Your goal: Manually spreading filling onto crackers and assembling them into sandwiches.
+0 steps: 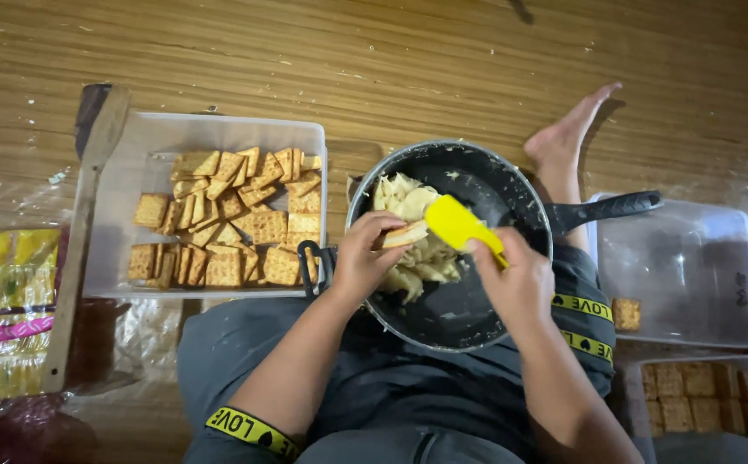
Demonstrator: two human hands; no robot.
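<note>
The cracker [404, 234] is over the black pan [477, 318], which rests on the person's lap. The left hand [358, 258] holds the cracker, with the fingers closed on its edge. The right hand [516, 283] is shut around the handle of a yellow spatula [457, 222]. The spatula's flat end lies right by the cracker, touching or almost touching it. Under them, in the pan, sits a heap of pale cream [417, 258].

Left of the pan is a clear tub [219, 129] full of square crackers. A long wooden paddle [82, 232] lies beside that tub. Yellow packets [9, 266] are at the far left. On the right is another clear tub [692, 249] with one cracker in it. Below it, a third tub [692, 369] holds rows of crackers. A bare foot [567, 133] sticks out past the pan on the wooden floor [391, 60].
</note>
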